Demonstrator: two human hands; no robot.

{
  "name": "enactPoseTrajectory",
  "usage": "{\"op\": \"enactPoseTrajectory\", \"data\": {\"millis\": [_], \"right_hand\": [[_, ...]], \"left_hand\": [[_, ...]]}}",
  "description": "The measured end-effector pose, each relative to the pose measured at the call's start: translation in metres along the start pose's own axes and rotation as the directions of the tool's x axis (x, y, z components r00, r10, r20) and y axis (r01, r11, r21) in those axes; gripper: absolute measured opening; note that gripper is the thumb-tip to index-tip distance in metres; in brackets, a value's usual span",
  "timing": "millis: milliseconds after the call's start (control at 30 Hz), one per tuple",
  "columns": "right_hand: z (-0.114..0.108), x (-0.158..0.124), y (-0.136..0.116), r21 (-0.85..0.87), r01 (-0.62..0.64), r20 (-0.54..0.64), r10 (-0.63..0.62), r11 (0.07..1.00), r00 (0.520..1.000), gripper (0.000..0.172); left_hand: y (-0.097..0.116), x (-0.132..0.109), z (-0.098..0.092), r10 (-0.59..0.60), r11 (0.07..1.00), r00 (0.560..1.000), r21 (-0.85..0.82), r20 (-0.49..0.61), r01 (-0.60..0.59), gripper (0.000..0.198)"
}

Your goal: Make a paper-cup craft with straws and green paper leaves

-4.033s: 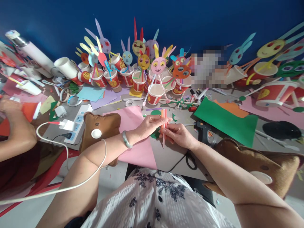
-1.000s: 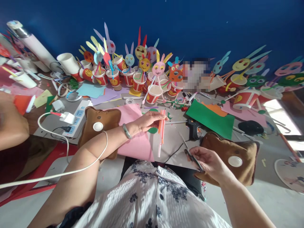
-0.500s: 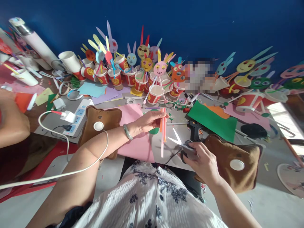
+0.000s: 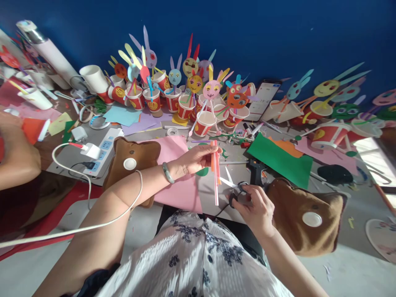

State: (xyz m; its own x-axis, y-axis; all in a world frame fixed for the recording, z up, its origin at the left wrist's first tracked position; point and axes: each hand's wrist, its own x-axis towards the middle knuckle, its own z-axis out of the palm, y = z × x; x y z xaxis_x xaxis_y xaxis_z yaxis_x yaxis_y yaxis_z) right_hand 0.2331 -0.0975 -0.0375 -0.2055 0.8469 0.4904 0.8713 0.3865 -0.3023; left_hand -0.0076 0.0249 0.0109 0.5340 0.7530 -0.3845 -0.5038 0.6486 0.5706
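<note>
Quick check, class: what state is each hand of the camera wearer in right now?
Left hand: closed, holding straws.
Right hand: holding scissors, blades open.

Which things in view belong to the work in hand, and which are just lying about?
In hand:
straws, held by the left hand
open scissors, held by the right hand

Seemingly just lying about:
green paper
light-blue paper
black glue gun
</note>
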Motion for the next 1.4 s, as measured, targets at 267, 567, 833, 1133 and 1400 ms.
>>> {"op": "enactPoseTrajectory", "data": {"millis": [267,567,833,1133,1400], "right_hand": [[0.011,-0.003,-0.003,0.059,0.010,-0.065,-0.006,0.998,0.998,0.023],[0.017,0.007,-0.010,-0.091,0.052,-0.076,-0.059,0.995,0.995,0.017],[0.013,0.012,-0.008,-0.228,0.144,-0.053,-0.160,0.963,0.986,0.026],[0.013,0.017,-0.010,-0.223,0.160,-0.159,-0.198,0.962,0.967,0.027],[0.017,0.014,-0.004,-0.223,0.155,-0.117,-0.185,0.962,0.976,0.034]], "left_hand": [[-0.002,0.000,0.001,0.029,0.999,1.000,-0.022,0.005,-0.029,0.014],[-0.005,0.001,0.003,0.021,0.999,0.999,-0.046,-0.042,-0.023,0.016],[-0.013,0.009,-0.002,-0.012,1.000,1.000,-0.012,-0.018,0.012,0.017],[-0.012,0.007,-0.001,-0.007,1.000,1.000,0.008,-0.019,0.007,0.016],[-0.014,0.010,-0.003,-0.014,1.000,1.000,0.011,-0.013,0.015,0.016]]}}
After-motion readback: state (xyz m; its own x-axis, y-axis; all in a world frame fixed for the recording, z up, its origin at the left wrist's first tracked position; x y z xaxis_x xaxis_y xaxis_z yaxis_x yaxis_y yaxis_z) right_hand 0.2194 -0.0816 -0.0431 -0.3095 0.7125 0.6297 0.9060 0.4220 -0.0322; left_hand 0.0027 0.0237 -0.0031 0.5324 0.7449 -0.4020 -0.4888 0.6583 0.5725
